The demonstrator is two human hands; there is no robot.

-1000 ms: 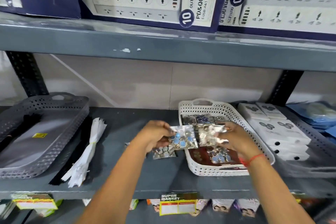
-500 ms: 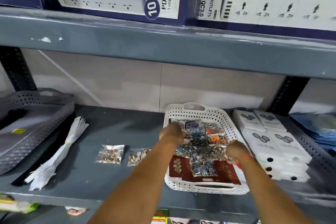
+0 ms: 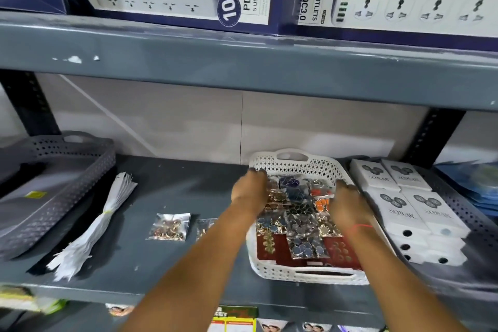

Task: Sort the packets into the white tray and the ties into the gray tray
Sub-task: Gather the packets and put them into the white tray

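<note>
Both hands reach into the white tray (image 3: 292,163), which sits on the gray shelf (image 3: 167,191) and is heaped with small clear packets (image 3: 296,213) of buttons. The left hand (image 3: 249,190) lies palm down over the tray's left side, fingers curled toward the pile; the right hand (image 3: 347,206) rests the same way over the right side, with a red thread (image 3: 362,226) at the wrist. Both are blurred, and I cannot tell whether either has hold of a packet. A lone packet (image 3: 169,226) lies flat on the shelf left of the tray, and a second packet (image 3: 206,225) just beside it is partly hidden by the left forearm. Further left a bundle of white ties (image 3: 91,226) lies on the shelf, just beside the gray tray (image 3: 89,167). White boxes (image 3: 404,207) are stacked right of the white tray
</note>
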